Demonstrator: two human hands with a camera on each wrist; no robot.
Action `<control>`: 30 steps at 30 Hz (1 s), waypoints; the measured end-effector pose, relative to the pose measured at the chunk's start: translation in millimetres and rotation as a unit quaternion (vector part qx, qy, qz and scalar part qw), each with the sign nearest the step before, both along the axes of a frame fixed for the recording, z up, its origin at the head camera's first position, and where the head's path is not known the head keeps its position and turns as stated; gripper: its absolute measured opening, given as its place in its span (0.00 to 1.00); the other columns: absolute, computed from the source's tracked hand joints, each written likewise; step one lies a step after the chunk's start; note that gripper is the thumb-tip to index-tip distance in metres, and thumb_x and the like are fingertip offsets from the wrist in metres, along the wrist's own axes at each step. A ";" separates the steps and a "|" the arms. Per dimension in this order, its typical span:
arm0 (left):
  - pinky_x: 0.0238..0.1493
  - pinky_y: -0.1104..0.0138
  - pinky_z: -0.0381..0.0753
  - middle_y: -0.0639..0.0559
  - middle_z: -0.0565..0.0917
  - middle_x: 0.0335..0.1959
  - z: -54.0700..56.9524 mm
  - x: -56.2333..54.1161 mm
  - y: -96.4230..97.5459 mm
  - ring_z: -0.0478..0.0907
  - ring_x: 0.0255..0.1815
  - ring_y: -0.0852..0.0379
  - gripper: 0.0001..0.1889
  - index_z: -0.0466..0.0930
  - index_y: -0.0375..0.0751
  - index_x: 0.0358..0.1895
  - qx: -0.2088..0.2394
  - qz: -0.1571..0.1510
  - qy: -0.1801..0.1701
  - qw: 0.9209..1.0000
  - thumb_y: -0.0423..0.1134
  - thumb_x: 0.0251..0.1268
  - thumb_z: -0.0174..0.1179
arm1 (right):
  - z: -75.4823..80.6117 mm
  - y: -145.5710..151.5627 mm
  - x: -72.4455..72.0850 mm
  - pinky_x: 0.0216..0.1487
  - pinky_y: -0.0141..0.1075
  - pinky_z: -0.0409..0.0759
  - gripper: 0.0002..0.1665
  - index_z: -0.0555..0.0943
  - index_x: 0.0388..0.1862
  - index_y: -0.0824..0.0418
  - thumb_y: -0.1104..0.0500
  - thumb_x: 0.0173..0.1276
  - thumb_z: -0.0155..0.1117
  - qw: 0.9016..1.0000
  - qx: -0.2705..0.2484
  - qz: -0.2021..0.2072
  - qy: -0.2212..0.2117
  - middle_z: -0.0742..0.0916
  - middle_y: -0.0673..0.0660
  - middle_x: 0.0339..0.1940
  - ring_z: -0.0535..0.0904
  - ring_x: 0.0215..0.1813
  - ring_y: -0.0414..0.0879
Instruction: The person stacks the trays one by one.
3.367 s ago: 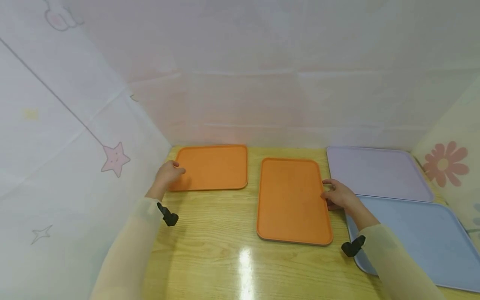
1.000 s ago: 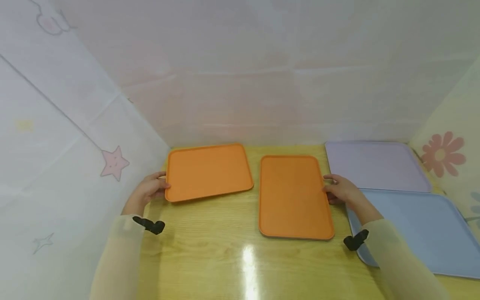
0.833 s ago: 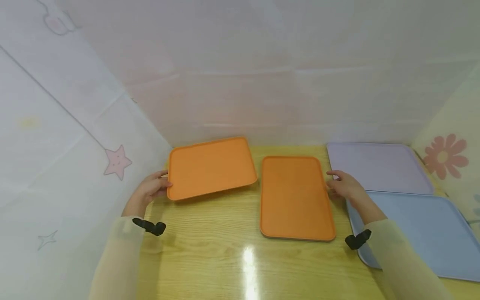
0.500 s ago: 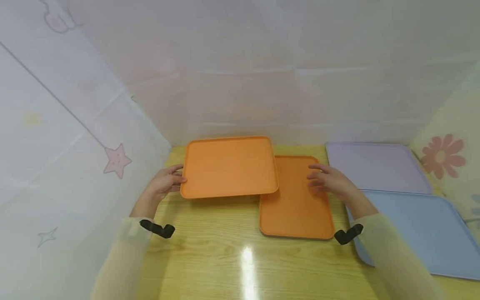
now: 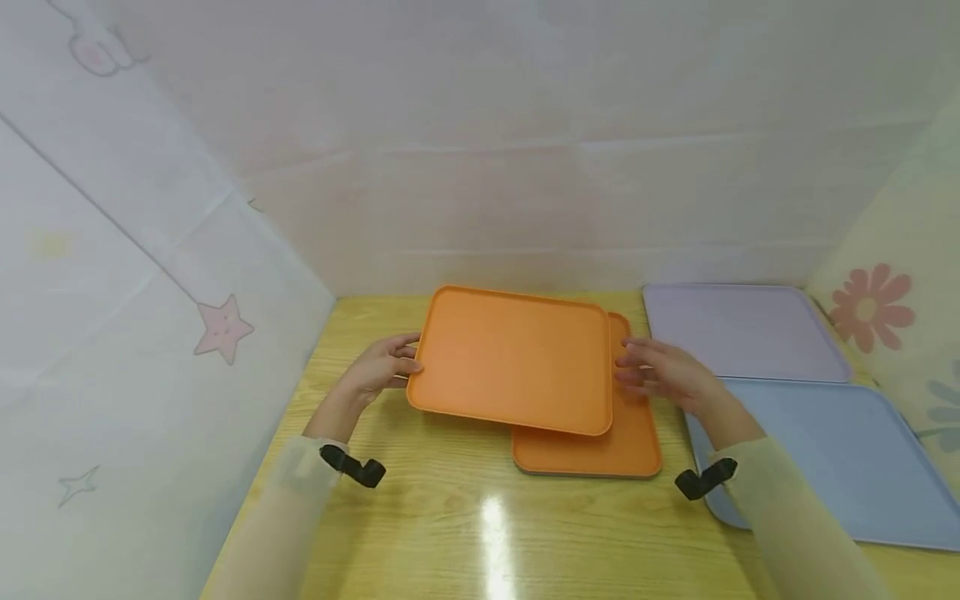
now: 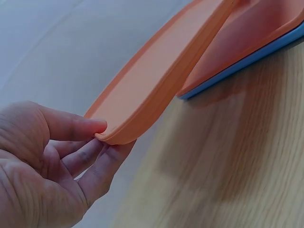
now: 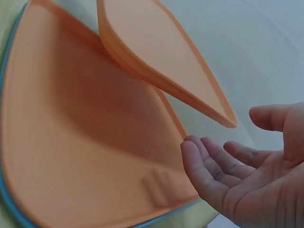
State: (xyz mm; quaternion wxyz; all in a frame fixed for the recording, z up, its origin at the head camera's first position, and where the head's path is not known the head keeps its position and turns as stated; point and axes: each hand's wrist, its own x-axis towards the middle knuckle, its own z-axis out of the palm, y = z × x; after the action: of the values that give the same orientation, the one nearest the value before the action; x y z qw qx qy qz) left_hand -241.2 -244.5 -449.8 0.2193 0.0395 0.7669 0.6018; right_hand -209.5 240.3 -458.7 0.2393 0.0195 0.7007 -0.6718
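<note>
My left hand (image 5: 382,367) pinches the short left edge of an orange rectangular tray (image 5: 517,358), thumb on the rim and fingers beneath. This tray is held up in the air, tilted, and partly covers a second orange tray (image 5: 585,454) on the table. Under that lower tray, a blue rim (image 6: 242,64) shows in the left wrist view. Beside the raised tray's right end is my right hand (image 5: 667,375), fingers spread and thumb apart. In the right wrist view, a gap separates the raised tray's corner from the right thumb (image 7: 268,117).
On the right, a lavender tray (image 5: 742,333) lies at the back and a larger blue tray (image 5: 825,458) in front of it. The wooden table (image 5: 420,517) meets white printed cloth walls (image 5: 480,200) at the back and sides.
My left hand has lifted the left orange tray and carried it rightward over the second one. My right hand has let go of the lower tray's right edge and risen beside the raised one.
</note>
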 end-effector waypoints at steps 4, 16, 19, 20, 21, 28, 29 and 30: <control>0.57 0.47 0.83 0.33 0.76 0.62 -6.5 1.2 13.7 0.84 0.50 0.48 0.36 0.55 0.41 0.80 0.004 -0.013 -0.005 1.000 0.28 0.72 0.58 | -6.4 2.9 7.6 0.62 0.49 0.81 0.41 0.50 0.82 0.68 0.49 0.82 0.51 1.000 0.008 -0.013 -0.025 0.75 0.66 0.63 0.81 0.54 0.50; 0.58 0.45 0.82 0.36 0.77 0.61 -15.4 1.0 39.0 0.84 0.49 0.49 0.37 0.55 0.41 0.80 0.029 -0.016 -0.017 0.999 0.29 0.72 0.59 | -7.8 15.0 23.2 0.52 0.46 0.86 0.48 0.38 0.85 0.55 0.56 0.79 0.56 1.000 0.005 -0.011 -0.009 0.82 0.52 0.46 0.82 0.46 0.46; 0.58 0.45 0.82 0.36 0.77 0.60 -18.2 0.0 40.7 0.85 0.49 0.49 0.37 0.55 0.41 0.80 0.038 -0.016 -0.026 0.999 0.29 0.72 0.60 | -9.2 15.8 23.5 0.51 0.46 0.86 0.50 0.37 0.85 0.55 0.58 0.78 0.57 1.000 0.004 -0.015 -0.009 0.82 0.51 0.45 0.82 0.45 0.46; 0.58 0.45 0.82 0.36 0.77 0.60 -18.8 -0.2 41.4 0.85 0.49 0.49 0.37 0.56 0.42 0.80 0.040 -0.017 -0.029 0.999 0.28 0.71 0.60 | -10.1 16.4 23.4 0.51 0.46 0.86 0.50 0.37 0.85 0.56 0.58 0.78 0.57 1.000 0.002 -0.018 -0.011 0.82 0.51 0.45 0.82 0.45 0.46; 0.57 0.45 0.82 0.36 0.77 0.60 -19.5 -0.3 42.2 0.85 0.48 0.49 0.37 0.56 0.42 0.80 0.041 -0.018 -0.031 0.999 0.28 0.71 0.60 | -11.2 17.0 23.3 0.51 0.47 0.86 0.51 0.37 0.85 0.56 0.59 0.77 0.57 1.000 0.002 -0.018 -0.012 0.82 0.52 0.46 0.83 0.46 0.46; 0.53 0.47 0.84 0.39 0.77 0.58 -20.4 -1.7 45.0 0.84 0.49 0.47 0.41 0.53 0.50 0.81 0.052 -0.034 -0.039 0.997 0.29 0.69 0.63 | -16.8 20.9 22.8 0.52 0.47 0.86 0.53 0.37 0.85 0.54 0.60 0.75 0.61 1.000 0.004 -0.018 -0.016 0.80 0.52 0.50 0.83 0.49 0.45; 0.52 0.47 0.85 0.40 0.77 0.58 -20.5 -2.2 45.1 0.84 0.48 0.47 0.42 0.53 0.51 0.81 0.055 -0.037 -0.042 0.997 0.29 0.68 0.63 | -17.1 21.5 22.7 0.52 0.47 0.86 0.54 0.37 0.85 0.53 0.60 0.75 0.61 1.000 0.004 -0.018 -0.015 0.80 0.52 0.50 0.83 0.49 0.45; 0.51 0.48 0.86 0.40 0.77 0.58 -20.6 -2.7 44.9 0.84 0.48 0.46 0.42 0.53 0.52 0.81 0.057 -0.042 -0.044 0.997 0.29 0.68 0.63 | -17.1 21.8 22.8 0.52 0.47 0.86 0.54 0.37 0.85 0.54 0.60 0.75 0.61 1.000 0.004 -0.018 -0.014 0.80 0.52 0.50 0.83 0.49 0.45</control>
State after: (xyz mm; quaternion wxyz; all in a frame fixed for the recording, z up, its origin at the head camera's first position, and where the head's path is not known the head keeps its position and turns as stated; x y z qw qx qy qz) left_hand -243.9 -199.5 -470.5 0.2750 0.0574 0.7186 0.6361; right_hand -186.6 262.1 -475.8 0.2368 0.0421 0.6998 -0.6726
